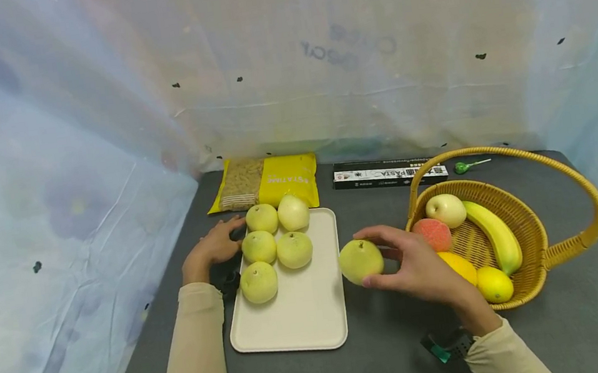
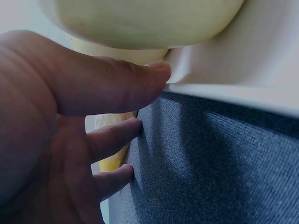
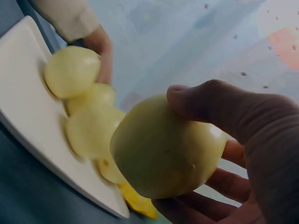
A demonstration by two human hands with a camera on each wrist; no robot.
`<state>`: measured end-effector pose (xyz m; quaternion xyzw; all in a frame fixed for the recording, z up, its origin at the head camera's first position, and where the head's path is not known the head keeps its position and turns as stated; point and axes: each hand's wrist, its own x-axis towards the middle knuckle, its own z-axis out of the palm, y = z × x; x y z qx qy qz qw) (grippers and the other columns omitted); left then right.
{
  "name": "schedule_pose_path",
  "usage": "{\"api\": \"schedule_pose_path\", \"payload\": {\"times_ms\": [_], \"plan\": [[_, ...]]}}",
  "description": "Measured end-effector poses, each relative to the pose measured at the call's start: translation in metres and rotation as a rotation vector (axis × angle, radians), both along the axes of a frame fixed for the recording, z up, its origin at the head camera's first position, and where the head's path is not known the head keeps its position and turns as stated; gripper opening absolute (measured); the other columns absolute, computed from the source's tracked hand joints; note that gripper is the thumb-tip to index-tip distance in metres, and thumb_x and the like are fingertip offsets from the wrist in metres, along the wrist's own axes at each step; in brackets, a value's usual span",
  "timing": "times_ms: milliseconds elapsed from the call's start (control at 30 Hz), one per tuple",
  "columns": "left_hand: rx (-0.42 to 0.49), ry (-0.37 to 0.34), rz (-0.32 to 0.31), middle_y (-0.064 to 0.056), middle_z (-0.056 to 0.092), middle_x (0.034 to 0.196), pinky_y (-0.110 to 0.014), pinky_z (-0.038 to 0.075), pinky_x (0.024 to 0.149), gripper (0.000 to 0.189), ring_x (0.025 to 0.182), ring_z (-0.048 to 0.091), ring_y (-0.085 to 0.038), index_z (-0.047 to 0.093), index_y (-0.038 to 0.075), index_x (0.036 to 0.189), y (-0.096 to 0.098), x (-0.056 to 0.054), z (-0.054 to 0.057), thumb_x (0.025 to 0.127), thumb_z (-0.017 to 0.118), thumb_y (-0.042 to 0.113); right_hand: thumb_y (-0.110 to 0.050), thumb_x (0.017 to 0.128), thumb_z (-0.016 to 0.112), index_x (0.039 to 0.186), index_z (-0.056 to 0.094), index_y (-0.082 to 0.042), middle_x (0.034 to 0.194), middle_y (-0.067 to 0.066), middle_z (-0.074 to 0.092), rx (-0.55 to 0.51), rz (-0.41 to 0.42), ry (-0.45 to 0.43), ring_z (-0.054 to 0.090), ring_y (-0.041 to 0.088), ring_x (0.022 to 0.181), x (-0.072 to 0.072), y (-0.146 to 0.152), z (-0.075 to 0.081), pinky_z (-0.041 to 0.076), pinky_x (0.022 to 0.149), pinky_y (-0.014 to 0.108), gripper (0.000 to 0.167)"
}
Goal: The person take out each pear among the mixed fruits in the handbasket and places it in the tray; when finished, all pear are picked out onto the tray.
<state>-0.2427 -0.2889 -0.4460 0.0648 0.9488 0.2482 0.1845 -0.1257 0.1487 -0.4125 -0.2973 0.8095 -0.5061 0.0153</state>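
Note:
My right hand (image 1: 414,263) grips a round yellow-green pear (image 1: 361,261) between thumb and fingers, above the table between the tray and the basket. In the right wrist view the pear (image 3: 163,147) fills the hand's grasp. A cream rectangular tray (image 1: 305,318) bears several similar pears (image 1: 294,250) on its left and far part. My left hand (image 1: 216,246) lies at the tray's far left edge. Its fingers are loosely extended in the left wrist view, with the thumb (image 2: 117,84) at the tray rim (image 2: 224,91), under a pear (image 2: 149,23).
A wicker basket (image 1: 533,225) with a tall handle stands on the right, holding a banana (image 1: 493,236), a lemon (image 1: 494,284), a peach-like fruit (image 1: 432,234) and other fruit. Behind lie a yellow pasta bag (image 1: 289,178), a black pasta box (image 1: 371,175) and a green lollipop (image 1: 462,167).

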Motion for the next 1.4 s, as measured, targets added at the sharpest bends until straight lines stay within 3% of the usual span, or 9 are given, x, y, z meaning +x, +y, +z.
{"api": "schedule_pose_path", "payload": {"times_ms": [233,600,800,1067,1400], "plan": [[-0.004,-0.005,-0.002,-0.020,0.019,0.183,-0.094,0.002,0.117,0.069,0.168,0.004,-0.054,0.038,0.017,0.173,0.002,0.001,0.002,0.109,0.064,0.026,-0.018,0.082,0.099,0.144,0.065,-0.019,0.141,0.000,0.069,-0.043,0.059,-0.062,0.071,0.022,0.128,-0.007,-0.037,-0.018,0.061,0.109,0.037,0.071],[0.007,-0.009,0.008,-0.018,0.020,0.183,-0.093,0.001,0.119,0.068,0.169,0.003,-0.052,0.037,0.018,0.173,0.003,0.004,0.003,0.110,0.062,0.025,-0.010,0.083,0.096,0.144,0.063,-0.009,0.145,0.006,0.065,-0.108,0.155,-0.091,0.064,0.024,0.136,-0.016,-0.088,-0.048,0.058,0.113,0.038,0.069],[0.011,-0.009,0.012,-0.018,0.021,0.183,-0.092,0.001,0.119,0.068,0.169,0.004,-0.052,0.038,0.018,0.173,0.003,0.004,0.001,0.109,0.059,0.022,-0.010,0.085,0.095,0.145,0.063,-0.010,0.145,0.005,0.066,-0.077,0.136,-0.068,0.064,0.023,0.136,-0.016,-0.103,-0.063,0.057,0.114,0.039,0.068],[0.006,0.000,0.000,-0.019,0.020,0.183,-0.093,0.002,0.118,0.067,0.168,0.004,-0.053,0.038,0.018,0.173,0.001,0.001,0.002,0.110,0.060,0.023,-0.019,0.084,0.098,0.147,0.067,-0.015,0.148,0.003,0.064,-0.024,0.050,0.079,0.066,0.022,0.131,-0.016,-0.107,-0.064,0.065,0.100,0.042,0.071],[0.015,-0.012,-0.006,-0.019,0.020,0.183,-0.094,0.001,0.117,0.067,0.168,0.004,-0.054,0.038,0.019,0.173,0.002,0.002,0.004,0.110,0.060,0.024,-0.019,0.085,0.098,0.146,0.065,-0.012,0.144,0.004,0.065,-0.015,0.040,0.076,0.066,0.019,0.131,-0.013,-0.115,-0.065,0.064,0.102,0.033,0.070]]}}
